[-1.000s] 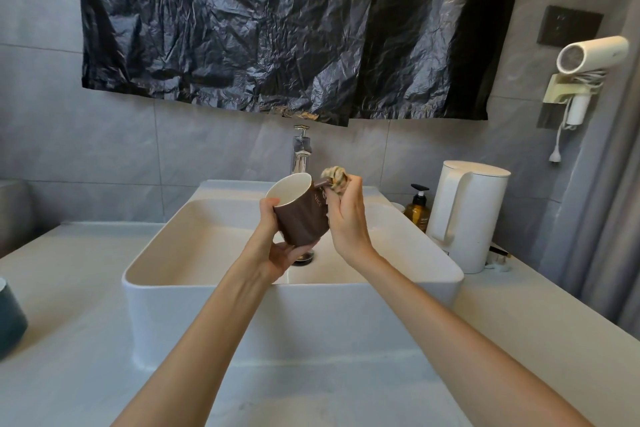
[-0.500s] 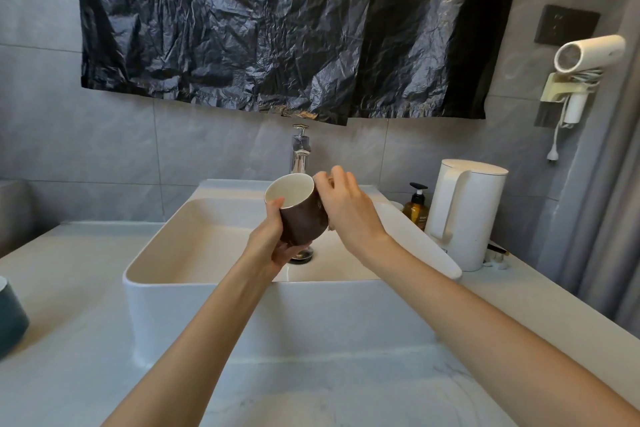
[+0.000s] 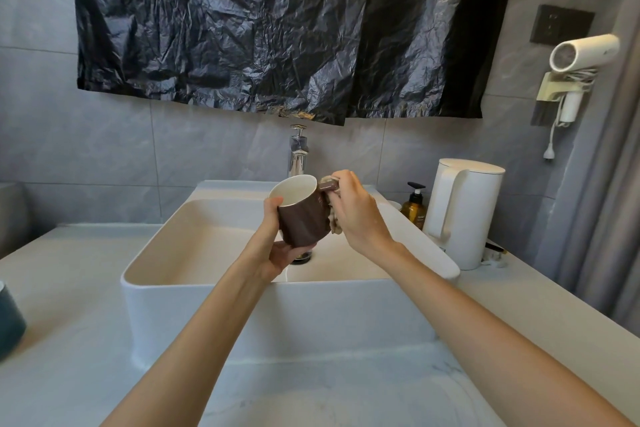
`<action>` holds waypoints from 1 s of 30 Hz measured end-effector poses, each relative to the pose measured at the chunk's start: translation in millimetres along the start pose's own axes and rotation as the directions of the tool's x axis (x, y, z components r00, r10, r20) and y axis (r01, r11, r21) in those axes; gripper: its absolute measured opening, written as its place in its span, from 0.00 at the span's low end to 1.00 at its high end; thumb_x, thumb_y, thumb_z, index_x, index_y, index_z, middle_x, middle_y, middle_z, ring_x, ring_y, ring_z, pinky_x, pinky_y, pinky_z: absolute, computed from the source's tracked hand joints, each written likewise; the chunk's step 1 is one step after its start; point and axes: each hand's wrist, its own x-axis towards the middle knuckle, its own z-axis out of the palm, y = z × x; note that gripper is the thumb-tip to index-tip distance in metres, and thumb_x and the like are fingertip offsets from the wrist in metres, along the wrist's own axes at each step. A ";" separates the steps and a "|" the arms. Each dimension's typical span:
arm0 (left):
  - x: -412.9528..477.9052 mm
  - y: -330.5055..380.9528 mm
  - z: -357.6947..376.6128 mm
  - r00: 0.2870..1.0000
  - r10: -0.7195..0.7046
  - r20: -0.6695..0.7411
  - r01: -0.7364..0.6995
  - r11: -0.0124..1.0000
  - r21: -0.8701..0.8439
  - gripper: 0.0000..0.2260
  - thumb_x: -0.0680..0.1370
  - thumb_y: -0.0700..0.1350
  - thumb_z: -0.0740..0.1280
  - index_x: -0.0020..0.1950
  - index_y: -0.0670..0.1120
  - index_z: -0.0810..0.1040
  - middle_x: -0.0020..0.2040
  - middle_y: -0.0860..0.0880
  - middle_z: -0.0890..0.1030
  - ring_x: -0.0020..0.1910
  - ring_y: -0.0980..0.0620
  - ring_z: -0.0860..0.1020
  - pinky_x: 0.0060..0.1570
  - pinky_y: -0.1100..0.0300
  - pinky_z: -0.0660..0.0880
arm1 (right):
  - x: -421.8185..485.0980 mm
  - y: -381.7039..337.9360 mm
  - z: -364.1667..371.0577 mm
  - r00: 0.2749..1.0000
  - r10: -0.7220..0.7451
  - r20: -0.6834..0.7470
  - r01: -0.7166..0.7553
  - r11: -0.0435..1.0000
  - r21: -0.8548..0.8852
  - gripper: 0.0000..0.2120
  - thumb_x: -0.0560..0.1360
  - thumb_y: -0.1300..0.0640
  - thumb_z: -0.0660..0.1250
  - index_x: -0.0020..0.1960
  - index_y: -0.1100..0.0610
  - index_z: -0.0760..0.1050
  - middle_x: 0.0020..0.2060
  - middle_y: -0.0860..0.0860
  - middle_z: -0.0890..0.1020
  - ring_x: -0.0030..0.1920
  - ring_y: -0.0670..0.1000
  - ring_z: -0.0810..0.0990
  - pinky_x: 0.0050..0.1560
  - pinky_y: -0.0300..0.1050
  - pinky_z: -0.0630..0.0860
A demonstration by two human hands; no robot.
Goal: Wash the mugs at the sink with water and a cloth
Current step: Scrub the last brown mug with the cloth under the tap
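A brown mug [image 3: 303, 218] with a white inside is held tilted above the white sink basin [image 3: 194, 253]. My left hand [image 3: 277, 246] grips it from below and the left, thumb on the rim. My right hand [image 3: 356, 211] holds a beige cloth [image 3: 334, 220] bunched against the mug's handle side; most of the cloth is hidden behind my fingers. The chrome tap [image 3: 298, 152] stands behind the mug, and I see no water running. A second, dark teal mug [image 3: 10, 322] sits at the far left edge of the counter, partly cut off.
A white kettle [image 3: 464, 211] and an amber pump bottle [image 3: 414, 208] stand right of the basin. A hair dryer [image 3: 581, 52] hangs on the right wall. Black plastic sheeting [image 3: 277, 28] covers the wall above the tap. The pale marble counter [image 3: 311, 392] surrounds the basin.
My right hand has shifted with the cloth around the mug's handle, from its top down to the side. The mug has turned slightly in my left hand.
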 end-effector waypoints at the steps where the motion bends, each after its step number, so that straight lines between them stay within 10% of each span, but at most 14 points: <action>1: 0.0 0.6 -0.8 1.000 -0.020 0.006 0.020 1.000 -0.007 0.21 0.77 0.58 0.64 0.61 0.44 0.72 0.55 0.42 0.79 0.52 0.40 0.81 0.48 0.50 0.81 | -1.5 1.0 4.3 0.999 0.015 -0.038 -0.012 0.998 0.068 0.05 0.82 0.57 0.57 0.56 0.56 0.67 0.49 0.53 0.75 0.38 0.50 0.77 0.38 0.49 0.77; 8: -1.5 2.4 -0.1 0.994 -0.054 0.093 0.048 0.997 0.065 0.27 0.76 0.65 0.61 0.58 0.42 0.75 0.55 0.40 0.80 0.52 0.39 0.82 0.44 0.51 0.82 | -2.3 -2.5 7.5 0.991 0.118 -0.060 -0.111 0.988 0.111 0.04 0.82 0.53 0.56 0.51 0.53 0.63 0.46 0.53 0.74 0.38 0.53 0.76 0.33 0.48 0.74; 12: -0.6 -0.6 0.9 0.982 -0.049 0.180 -0.030 0.909 0.415 0.35 0.74 0.72 0.52 0.71 0.49 0.64 0.62 0.38 0.78 0.55 0.40 0.81 0.57 0.49 0.77 | 8.9 0.2 -14.8 0.986 0.153 -0.070 -0.152 0.988 0.026 0.04 0.83 0.56 0.55 0.49 0.54 0.62 0.43 0.51 0.74 0.37 0.51 0.74 0.30 0.41 0.66; 15: 4.0 -0.7 -8.3 0.926 0.234 0.297 -0.377 0.646 0.664 0.45 0.69 0.65 0.69 0.78 0.59 0.46 0.77 0.47 0.58 0.70 0.45 0.68 0.62 0.51 0.73 | 15.6 2.5 -27.5 0.970 0.238 -0.050 -0.235 0.970 0.061 0.04 0.83 0.56 0.55 0.51 0.56 0.63 0.45 0.54 0.76 0.40 0.53 0.76 0.35 0.48 0.72; 19: 10.7 6.9 -18.0 0.688 0.431 0.584 -0.710 0.234 0.665 0.57 0.60 0.50 0.82 0.75 0.66 0.46 0.70 0.71 0.53 0.71 0.62 0.59 0.67 0.56 0.65 | 19.5 0.4 -36.4 0.909 0.407 0.096 -0.417 0.894 0.165 0.07 0.83 0.54 0.53 0.54 0.58 0.63 0.41 0.52 0.74 0.38 0.48 0.72 0.35 0.43 0.70; 24: 11.8 10.4 -6.5 0.605 0.596 0.528 -0.777 0.296 0.556 0.44 0.58 0.40 0.83 0.65 0.59 0.63 0.63 0.55 0.72 0.60 0.61 0.73 0.50 0.66 0.78 | 16.5 -4.2 -31.2 0.826 0.492 0.275 -0.560 0.773 0.299 0.09 0.83 0.54 0.54 0.56 0.59 0.65 0.40 0.50 0.73 0.41 0.45 0.74 0.37 0.40 0.70; 27: 10.8 10.6 -11.4 0.654 0.604 0.456 -0.731 0.347 0.588 0.43 0.57 0.43 0.84 0.67 0.53 0.66 0.61 0.56 0.74 0.58 0.57 0.75 0.48 0.68 0.77 | 10.5 -8.0 -21.4 0.805 0.522 0.283 -0.590 0.650 0.480 0.12 0.82 0.51 0.56 0.55 0.60 0.66 0.34 0.49 0.77 0.30 0.41 0.76 0.24 0.35 0.70; 30: 12.7 10.1 -19.0 0.692 0.590 0.417 -0.693 0.379 0.613 0.45 0.57 0.44 0.84 0.68 0.52 0.66 0.60 0.57 0.74 0.57 0.52 0.77 0.47 0.67 0.78 | 2.0 -15.3 -7.7 0.746 0.631 0.211 -0.628 0.564 0.536 0.12 0.82 0.47 0.55 0.58 0.54 0.61 0.45 0.52 0.76 0.40 0.46 0.76 0.29 0.40 0.74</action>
